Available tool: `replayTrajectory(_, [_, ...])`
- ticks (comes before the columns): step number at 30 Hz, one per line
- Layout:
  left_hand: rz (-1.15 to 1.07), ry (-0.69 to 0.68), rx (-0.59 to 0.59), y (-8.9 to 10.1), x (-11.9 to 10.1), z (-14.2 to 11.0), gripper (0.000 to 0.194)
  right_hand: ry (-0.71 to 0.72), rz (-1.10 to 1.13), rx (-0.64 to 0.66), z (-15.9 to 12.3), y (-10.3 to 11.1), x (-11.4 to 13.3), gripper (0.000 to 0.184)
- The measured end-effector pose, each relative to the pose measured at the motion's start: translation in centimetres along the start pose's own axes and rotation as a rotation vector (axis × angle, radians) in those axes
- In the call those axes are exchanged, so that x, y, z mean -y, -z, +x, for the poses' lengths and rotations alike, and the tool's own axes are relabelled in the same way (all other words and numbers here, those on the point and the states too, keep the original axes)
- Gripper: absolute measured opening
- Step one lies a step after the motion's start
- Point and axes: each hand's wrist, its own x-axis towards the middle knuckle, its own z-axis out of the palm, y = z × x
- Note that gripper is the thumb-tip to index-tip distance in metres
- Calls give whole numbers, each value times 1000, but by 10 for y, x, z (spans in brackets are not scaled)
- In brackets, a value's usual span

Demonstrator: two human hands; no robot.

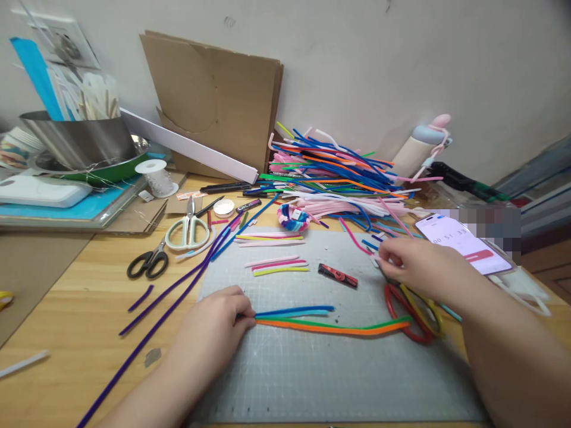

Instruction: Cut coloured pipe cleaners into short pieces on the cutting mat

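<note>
My left hand [225,315] pinches the ends of several pipe cleaners above the grey cutting mat [285,386]. Two shorter ones are a dark blue pipe cleaner [294,310] and a light blue pipe cleaner [307,314]. A green pipe cleaner [357,326] and an orange pipe cleaner [339,331] run further right, to the scissors' handles. My right hand [399,261] is closed around the middle of the scissors with red and yellow handles [390,306]; their blade tip shows past the fingers, and the pivot is hidden. Between the hands lies a black and red marker-like stick [338,276].
Short cut pipe cleaners [279,265] lie on the mat, with a woven colourful ring [293,217] behind. A pipe cleaner heap [339,166] rests by the wall. Green-handled scissors [188,229], black scissors [149,261] and purple pipe cleaners [165,318] are left; a phone [461,241] is right.
</note>
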Motion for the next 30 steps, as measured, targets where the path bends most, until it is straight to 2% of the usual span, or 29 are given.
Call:
replayTrajectory(3, [-17, -7, -7, -1, 0, 0, 14, -201, 23, -95, 14, -3, -6, 20])
replayTrajectory(5, [-26, -12, -10, 0, 0, 1, 14, -233, 109, -151, 13, -1, 0, 31])
replayTrajectory(6, [-27, -12, -7, 0, 0, 1, 14, -202, 167, -175, 9, 1, 6, 36])
replayTrajectory(8, [-24, -7, 1, 1, -1, 2, 14, -50, 294, -164, -8, 6, 24, 34])
replayTrajectory(11, [-24, -13, 6, 2, 0, 2, 14, 405, 438, 104, -40, 7, 61, 22])
replayTrajectory(13, [-27, -20, 6, 2, 1, 2, 15, 555, 412, 192, -54, 0, 82, 11])
replayTrajectory(14, [-27, -20, 6, 1, 1, 2, 15, 577, 376, 197, -58, -5, 89, 7])
replayTrajectory(17, [-22, -13, -4, 0, 1, 2, 14, 577, 283, 168, -56, -20, 98, 6])
replayTrajectory(21, [-24, -12, -22, -1, 0, 1, 14, 520, 261, 110, -42, -27, 91, 8])
replayTrajectory(27, [-54, 1, -30, -2, 1, 2, 13, 354, 374, 92, -40, -30, 80, 7])
replayTrajectory(30, [-54, 5, -33, -1, 1, 3, 11, 361, 450, 78, -46, -35, 76, 3])
